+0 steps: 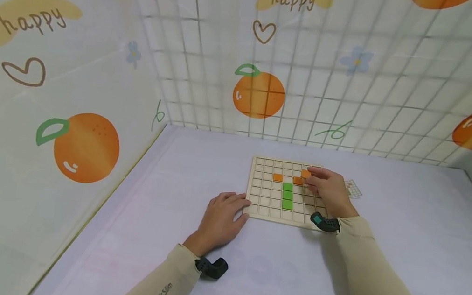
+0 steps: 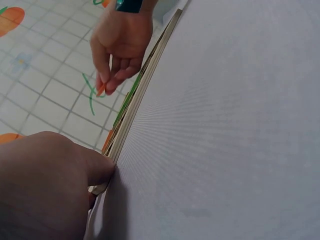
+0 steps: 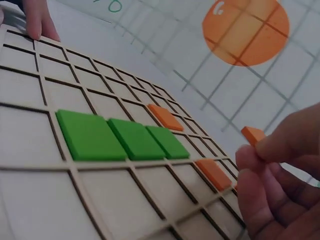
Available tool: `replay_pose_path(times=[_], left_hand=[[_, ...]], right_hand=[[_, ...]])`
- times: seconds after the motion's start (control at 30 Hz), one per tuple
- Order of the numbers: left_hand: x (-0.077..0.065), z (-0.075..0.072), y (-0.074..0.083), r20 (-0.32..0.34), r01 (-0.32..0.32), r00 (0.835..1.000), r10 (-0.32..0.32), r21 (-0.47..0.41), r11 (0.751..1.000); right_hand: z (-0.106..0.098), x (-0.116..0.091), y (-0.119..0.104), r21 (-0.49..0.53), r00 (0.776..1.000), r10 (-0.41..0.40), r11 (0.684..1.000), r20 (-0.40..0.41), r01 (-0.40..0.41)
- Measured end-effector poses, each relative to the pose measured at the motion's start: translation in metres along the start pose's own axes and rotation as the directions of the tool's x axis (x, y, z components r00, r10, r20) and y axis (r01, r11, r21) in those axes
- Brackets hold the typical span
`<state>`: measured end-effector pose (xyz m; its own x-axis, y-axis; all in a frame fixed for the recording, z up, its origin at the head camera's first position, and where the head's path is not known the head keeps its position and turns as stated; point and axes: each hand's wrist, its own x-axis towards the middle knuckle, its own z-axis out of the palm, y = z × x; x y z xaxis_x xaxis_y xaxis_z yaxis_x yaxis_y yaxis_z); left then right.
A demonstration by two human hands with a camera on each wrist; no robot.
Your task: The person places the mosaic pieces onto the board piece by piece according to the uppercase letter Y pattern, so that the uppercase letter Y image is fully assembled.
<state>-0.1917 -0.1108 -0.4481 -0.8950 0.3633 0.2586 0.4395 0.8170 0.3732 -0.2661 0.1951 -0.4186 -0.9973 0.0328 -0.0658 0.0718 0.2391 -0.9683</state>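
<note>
A pale wooden grid board lies on the table. Three green square tiles form a line in its cells, in the head view running toward the far side. Orange tiles sit to either side beyond that line. Above the board's far right part, my right hand pinches another orange tile between thumb and fingertips, tilted and clear of the cells. My left hand rests at the board's near left corner, its relaxed fingers touching the edge; the left wrist view shows the thumb against the rim.
A small printed card lies just right of the board, partly behind my right hand. White table cloth surrounds the board. Behind the table hangs a printed curtain with a wire grid showing through it.
</note>
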Motion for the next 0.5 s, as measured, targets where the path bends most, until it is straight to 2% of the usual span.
replay_pose_path(times=[0.2, 0.4, 0.5], left_hand=[[0.001, -0.001, 0.002, -0.007, -0.015, 1.000, 0.015, -0.001, 1.000], [0.000, -0.001, 0.001, 0.000, -0.008, 1.000, 0.008, 0.006, 1.000], [0.000, 0.000, 0.000, -0.002, -0.007, 1.000, 0.007, 0.010, 1.000]], right_hand=[[0.014, 0.006, -0.004, -0.035, 0.999, -0.033, 0.999, 0.016, 0.034], [0.030, 0.012, -0.004, 0.028, 0.994, -0.100, 0.995, 0.031, 0.099], [0.038, 0.017, -0.004, 0.018, 0.992, -0.120, 0.993, 0.045, 0.119]])
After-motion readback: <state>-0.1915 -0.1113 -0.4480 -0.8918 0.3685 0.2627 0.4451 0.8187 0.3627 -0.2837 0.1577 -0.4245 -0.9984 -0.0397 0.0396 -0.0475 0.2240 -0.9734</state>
